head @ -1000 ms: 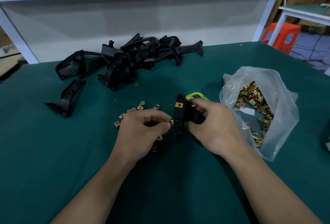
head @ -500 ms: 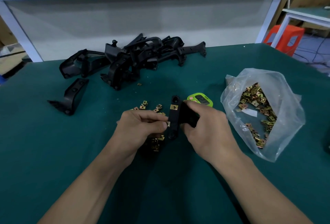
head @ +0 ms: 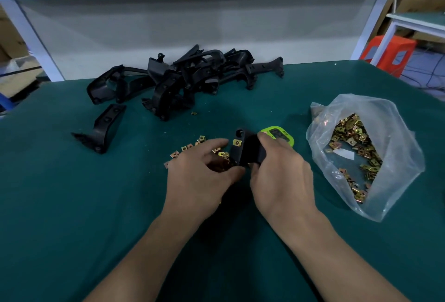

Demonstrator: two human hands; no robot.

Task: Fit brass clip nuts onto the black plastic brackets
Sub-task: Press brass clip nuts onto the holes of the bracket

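Right hand (head: pixel 279 176) gripping black bracket (head: pixel 251 153) bearing one brass clip nut (head: pixel 237 142), left hand (head: pixel 199 176) curled against its lower end, hold unclear

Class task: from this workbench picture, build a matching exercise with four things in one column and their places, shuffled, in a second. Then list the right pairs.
Things
1. pile of brackets
2. plastic bag
3. green gadget
4. loose clip nuts

Places
a. just behind the right hand, which grips a bracket
b. far side of the table
c. beside and under the left hand
d. right of both hands

Pairs: 1-b, 2-d, 3-a, 4-c
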